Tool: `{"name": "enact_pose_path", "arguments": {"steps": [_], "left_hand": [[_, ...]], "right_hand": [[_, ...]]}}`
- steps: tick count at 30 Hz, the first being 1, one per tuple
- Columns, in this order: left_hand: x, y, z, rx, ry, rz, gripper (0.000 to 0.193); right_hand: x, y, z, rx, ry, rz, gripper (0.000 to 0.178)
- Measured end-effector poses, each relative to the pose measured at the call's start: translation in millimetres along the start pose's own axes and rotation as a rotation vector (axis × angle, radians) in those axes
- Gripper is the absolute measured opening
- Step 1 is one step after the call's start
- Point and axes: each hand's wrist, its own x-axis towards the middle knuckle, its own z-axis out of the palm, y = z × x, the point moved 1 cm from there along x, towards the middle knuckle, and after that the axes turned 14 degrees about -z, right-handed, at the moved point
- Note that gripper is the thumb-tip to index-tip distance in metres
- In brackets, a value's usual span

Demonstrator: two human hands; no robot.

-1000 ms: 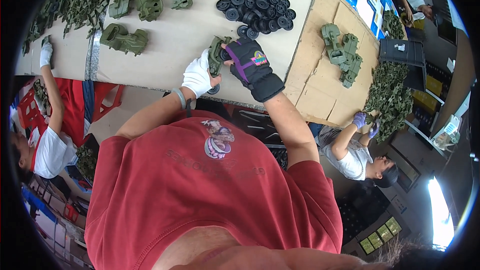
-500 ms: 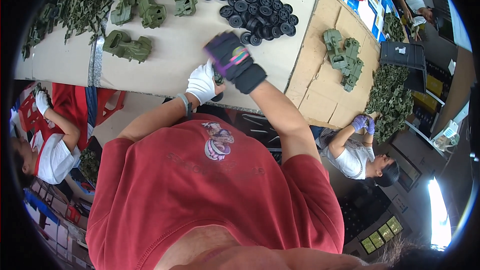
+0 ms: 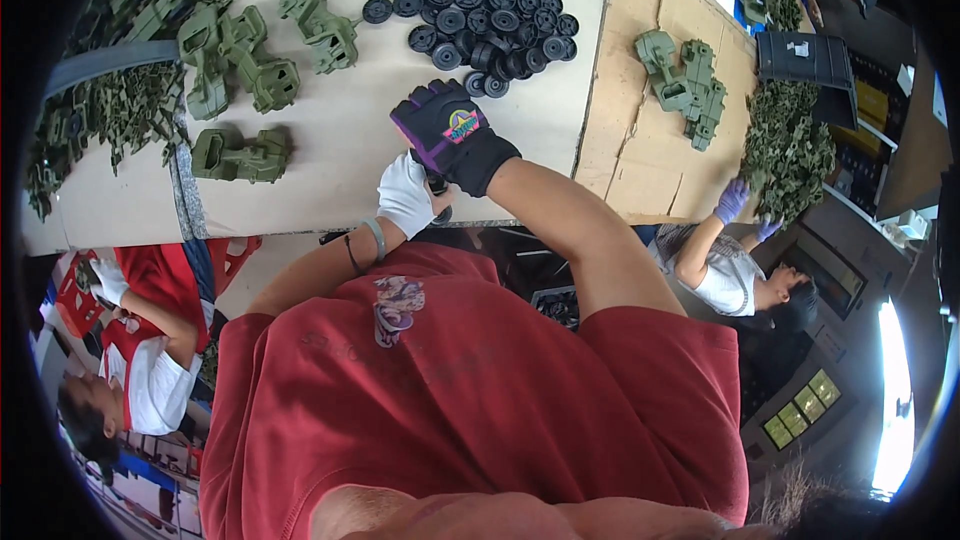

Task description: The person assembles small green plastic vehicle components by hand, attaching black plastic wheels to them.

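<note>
Since the earlier frame we see that the right hand, in a black and purple glove, has come back from the pile of black wheels toward the near edge of the surface, and the left hand, in a white glove, stays at that edge. Now the two hands are together, the right one lying over the left. Between them we can see only a small dark part; it is mostly hidden by the gloves, so we cannot tell its long axis or which way it points. The fingers of the left hand are curled around it, and the right hand is bent down over it, but whether the right hand really grips it we cannot tell.

The dark part sits just at the front edge of the surface, near the person's body and well apart from the wheels. To the left of the hands lies one green plastic body, with its long side along the edge of the surface. More green bodies lie further away, beside a heap of small green parts. On the right a cardboard sheet carries another green assembly. A co-worker with purple gloves works at the right side.
</note>
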Motion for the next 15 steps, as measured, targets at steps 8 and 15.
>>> {"name": "enact_pose_path", "arguments": {"steps": [8,15], "left_hand": [[23.0,-8.0,-36.2,-0.052,-0.164,-0.106,0.083],[59.7,-58.0,-72.5,-1.185,-1.306,-0.836,0.073]], "right_hand": [[-20.7,32.8,49.3,0.576,0.546,0.371,0.029],[-91.5,25.2,23.3,1.509,0.266,0.733,0.046]]}}
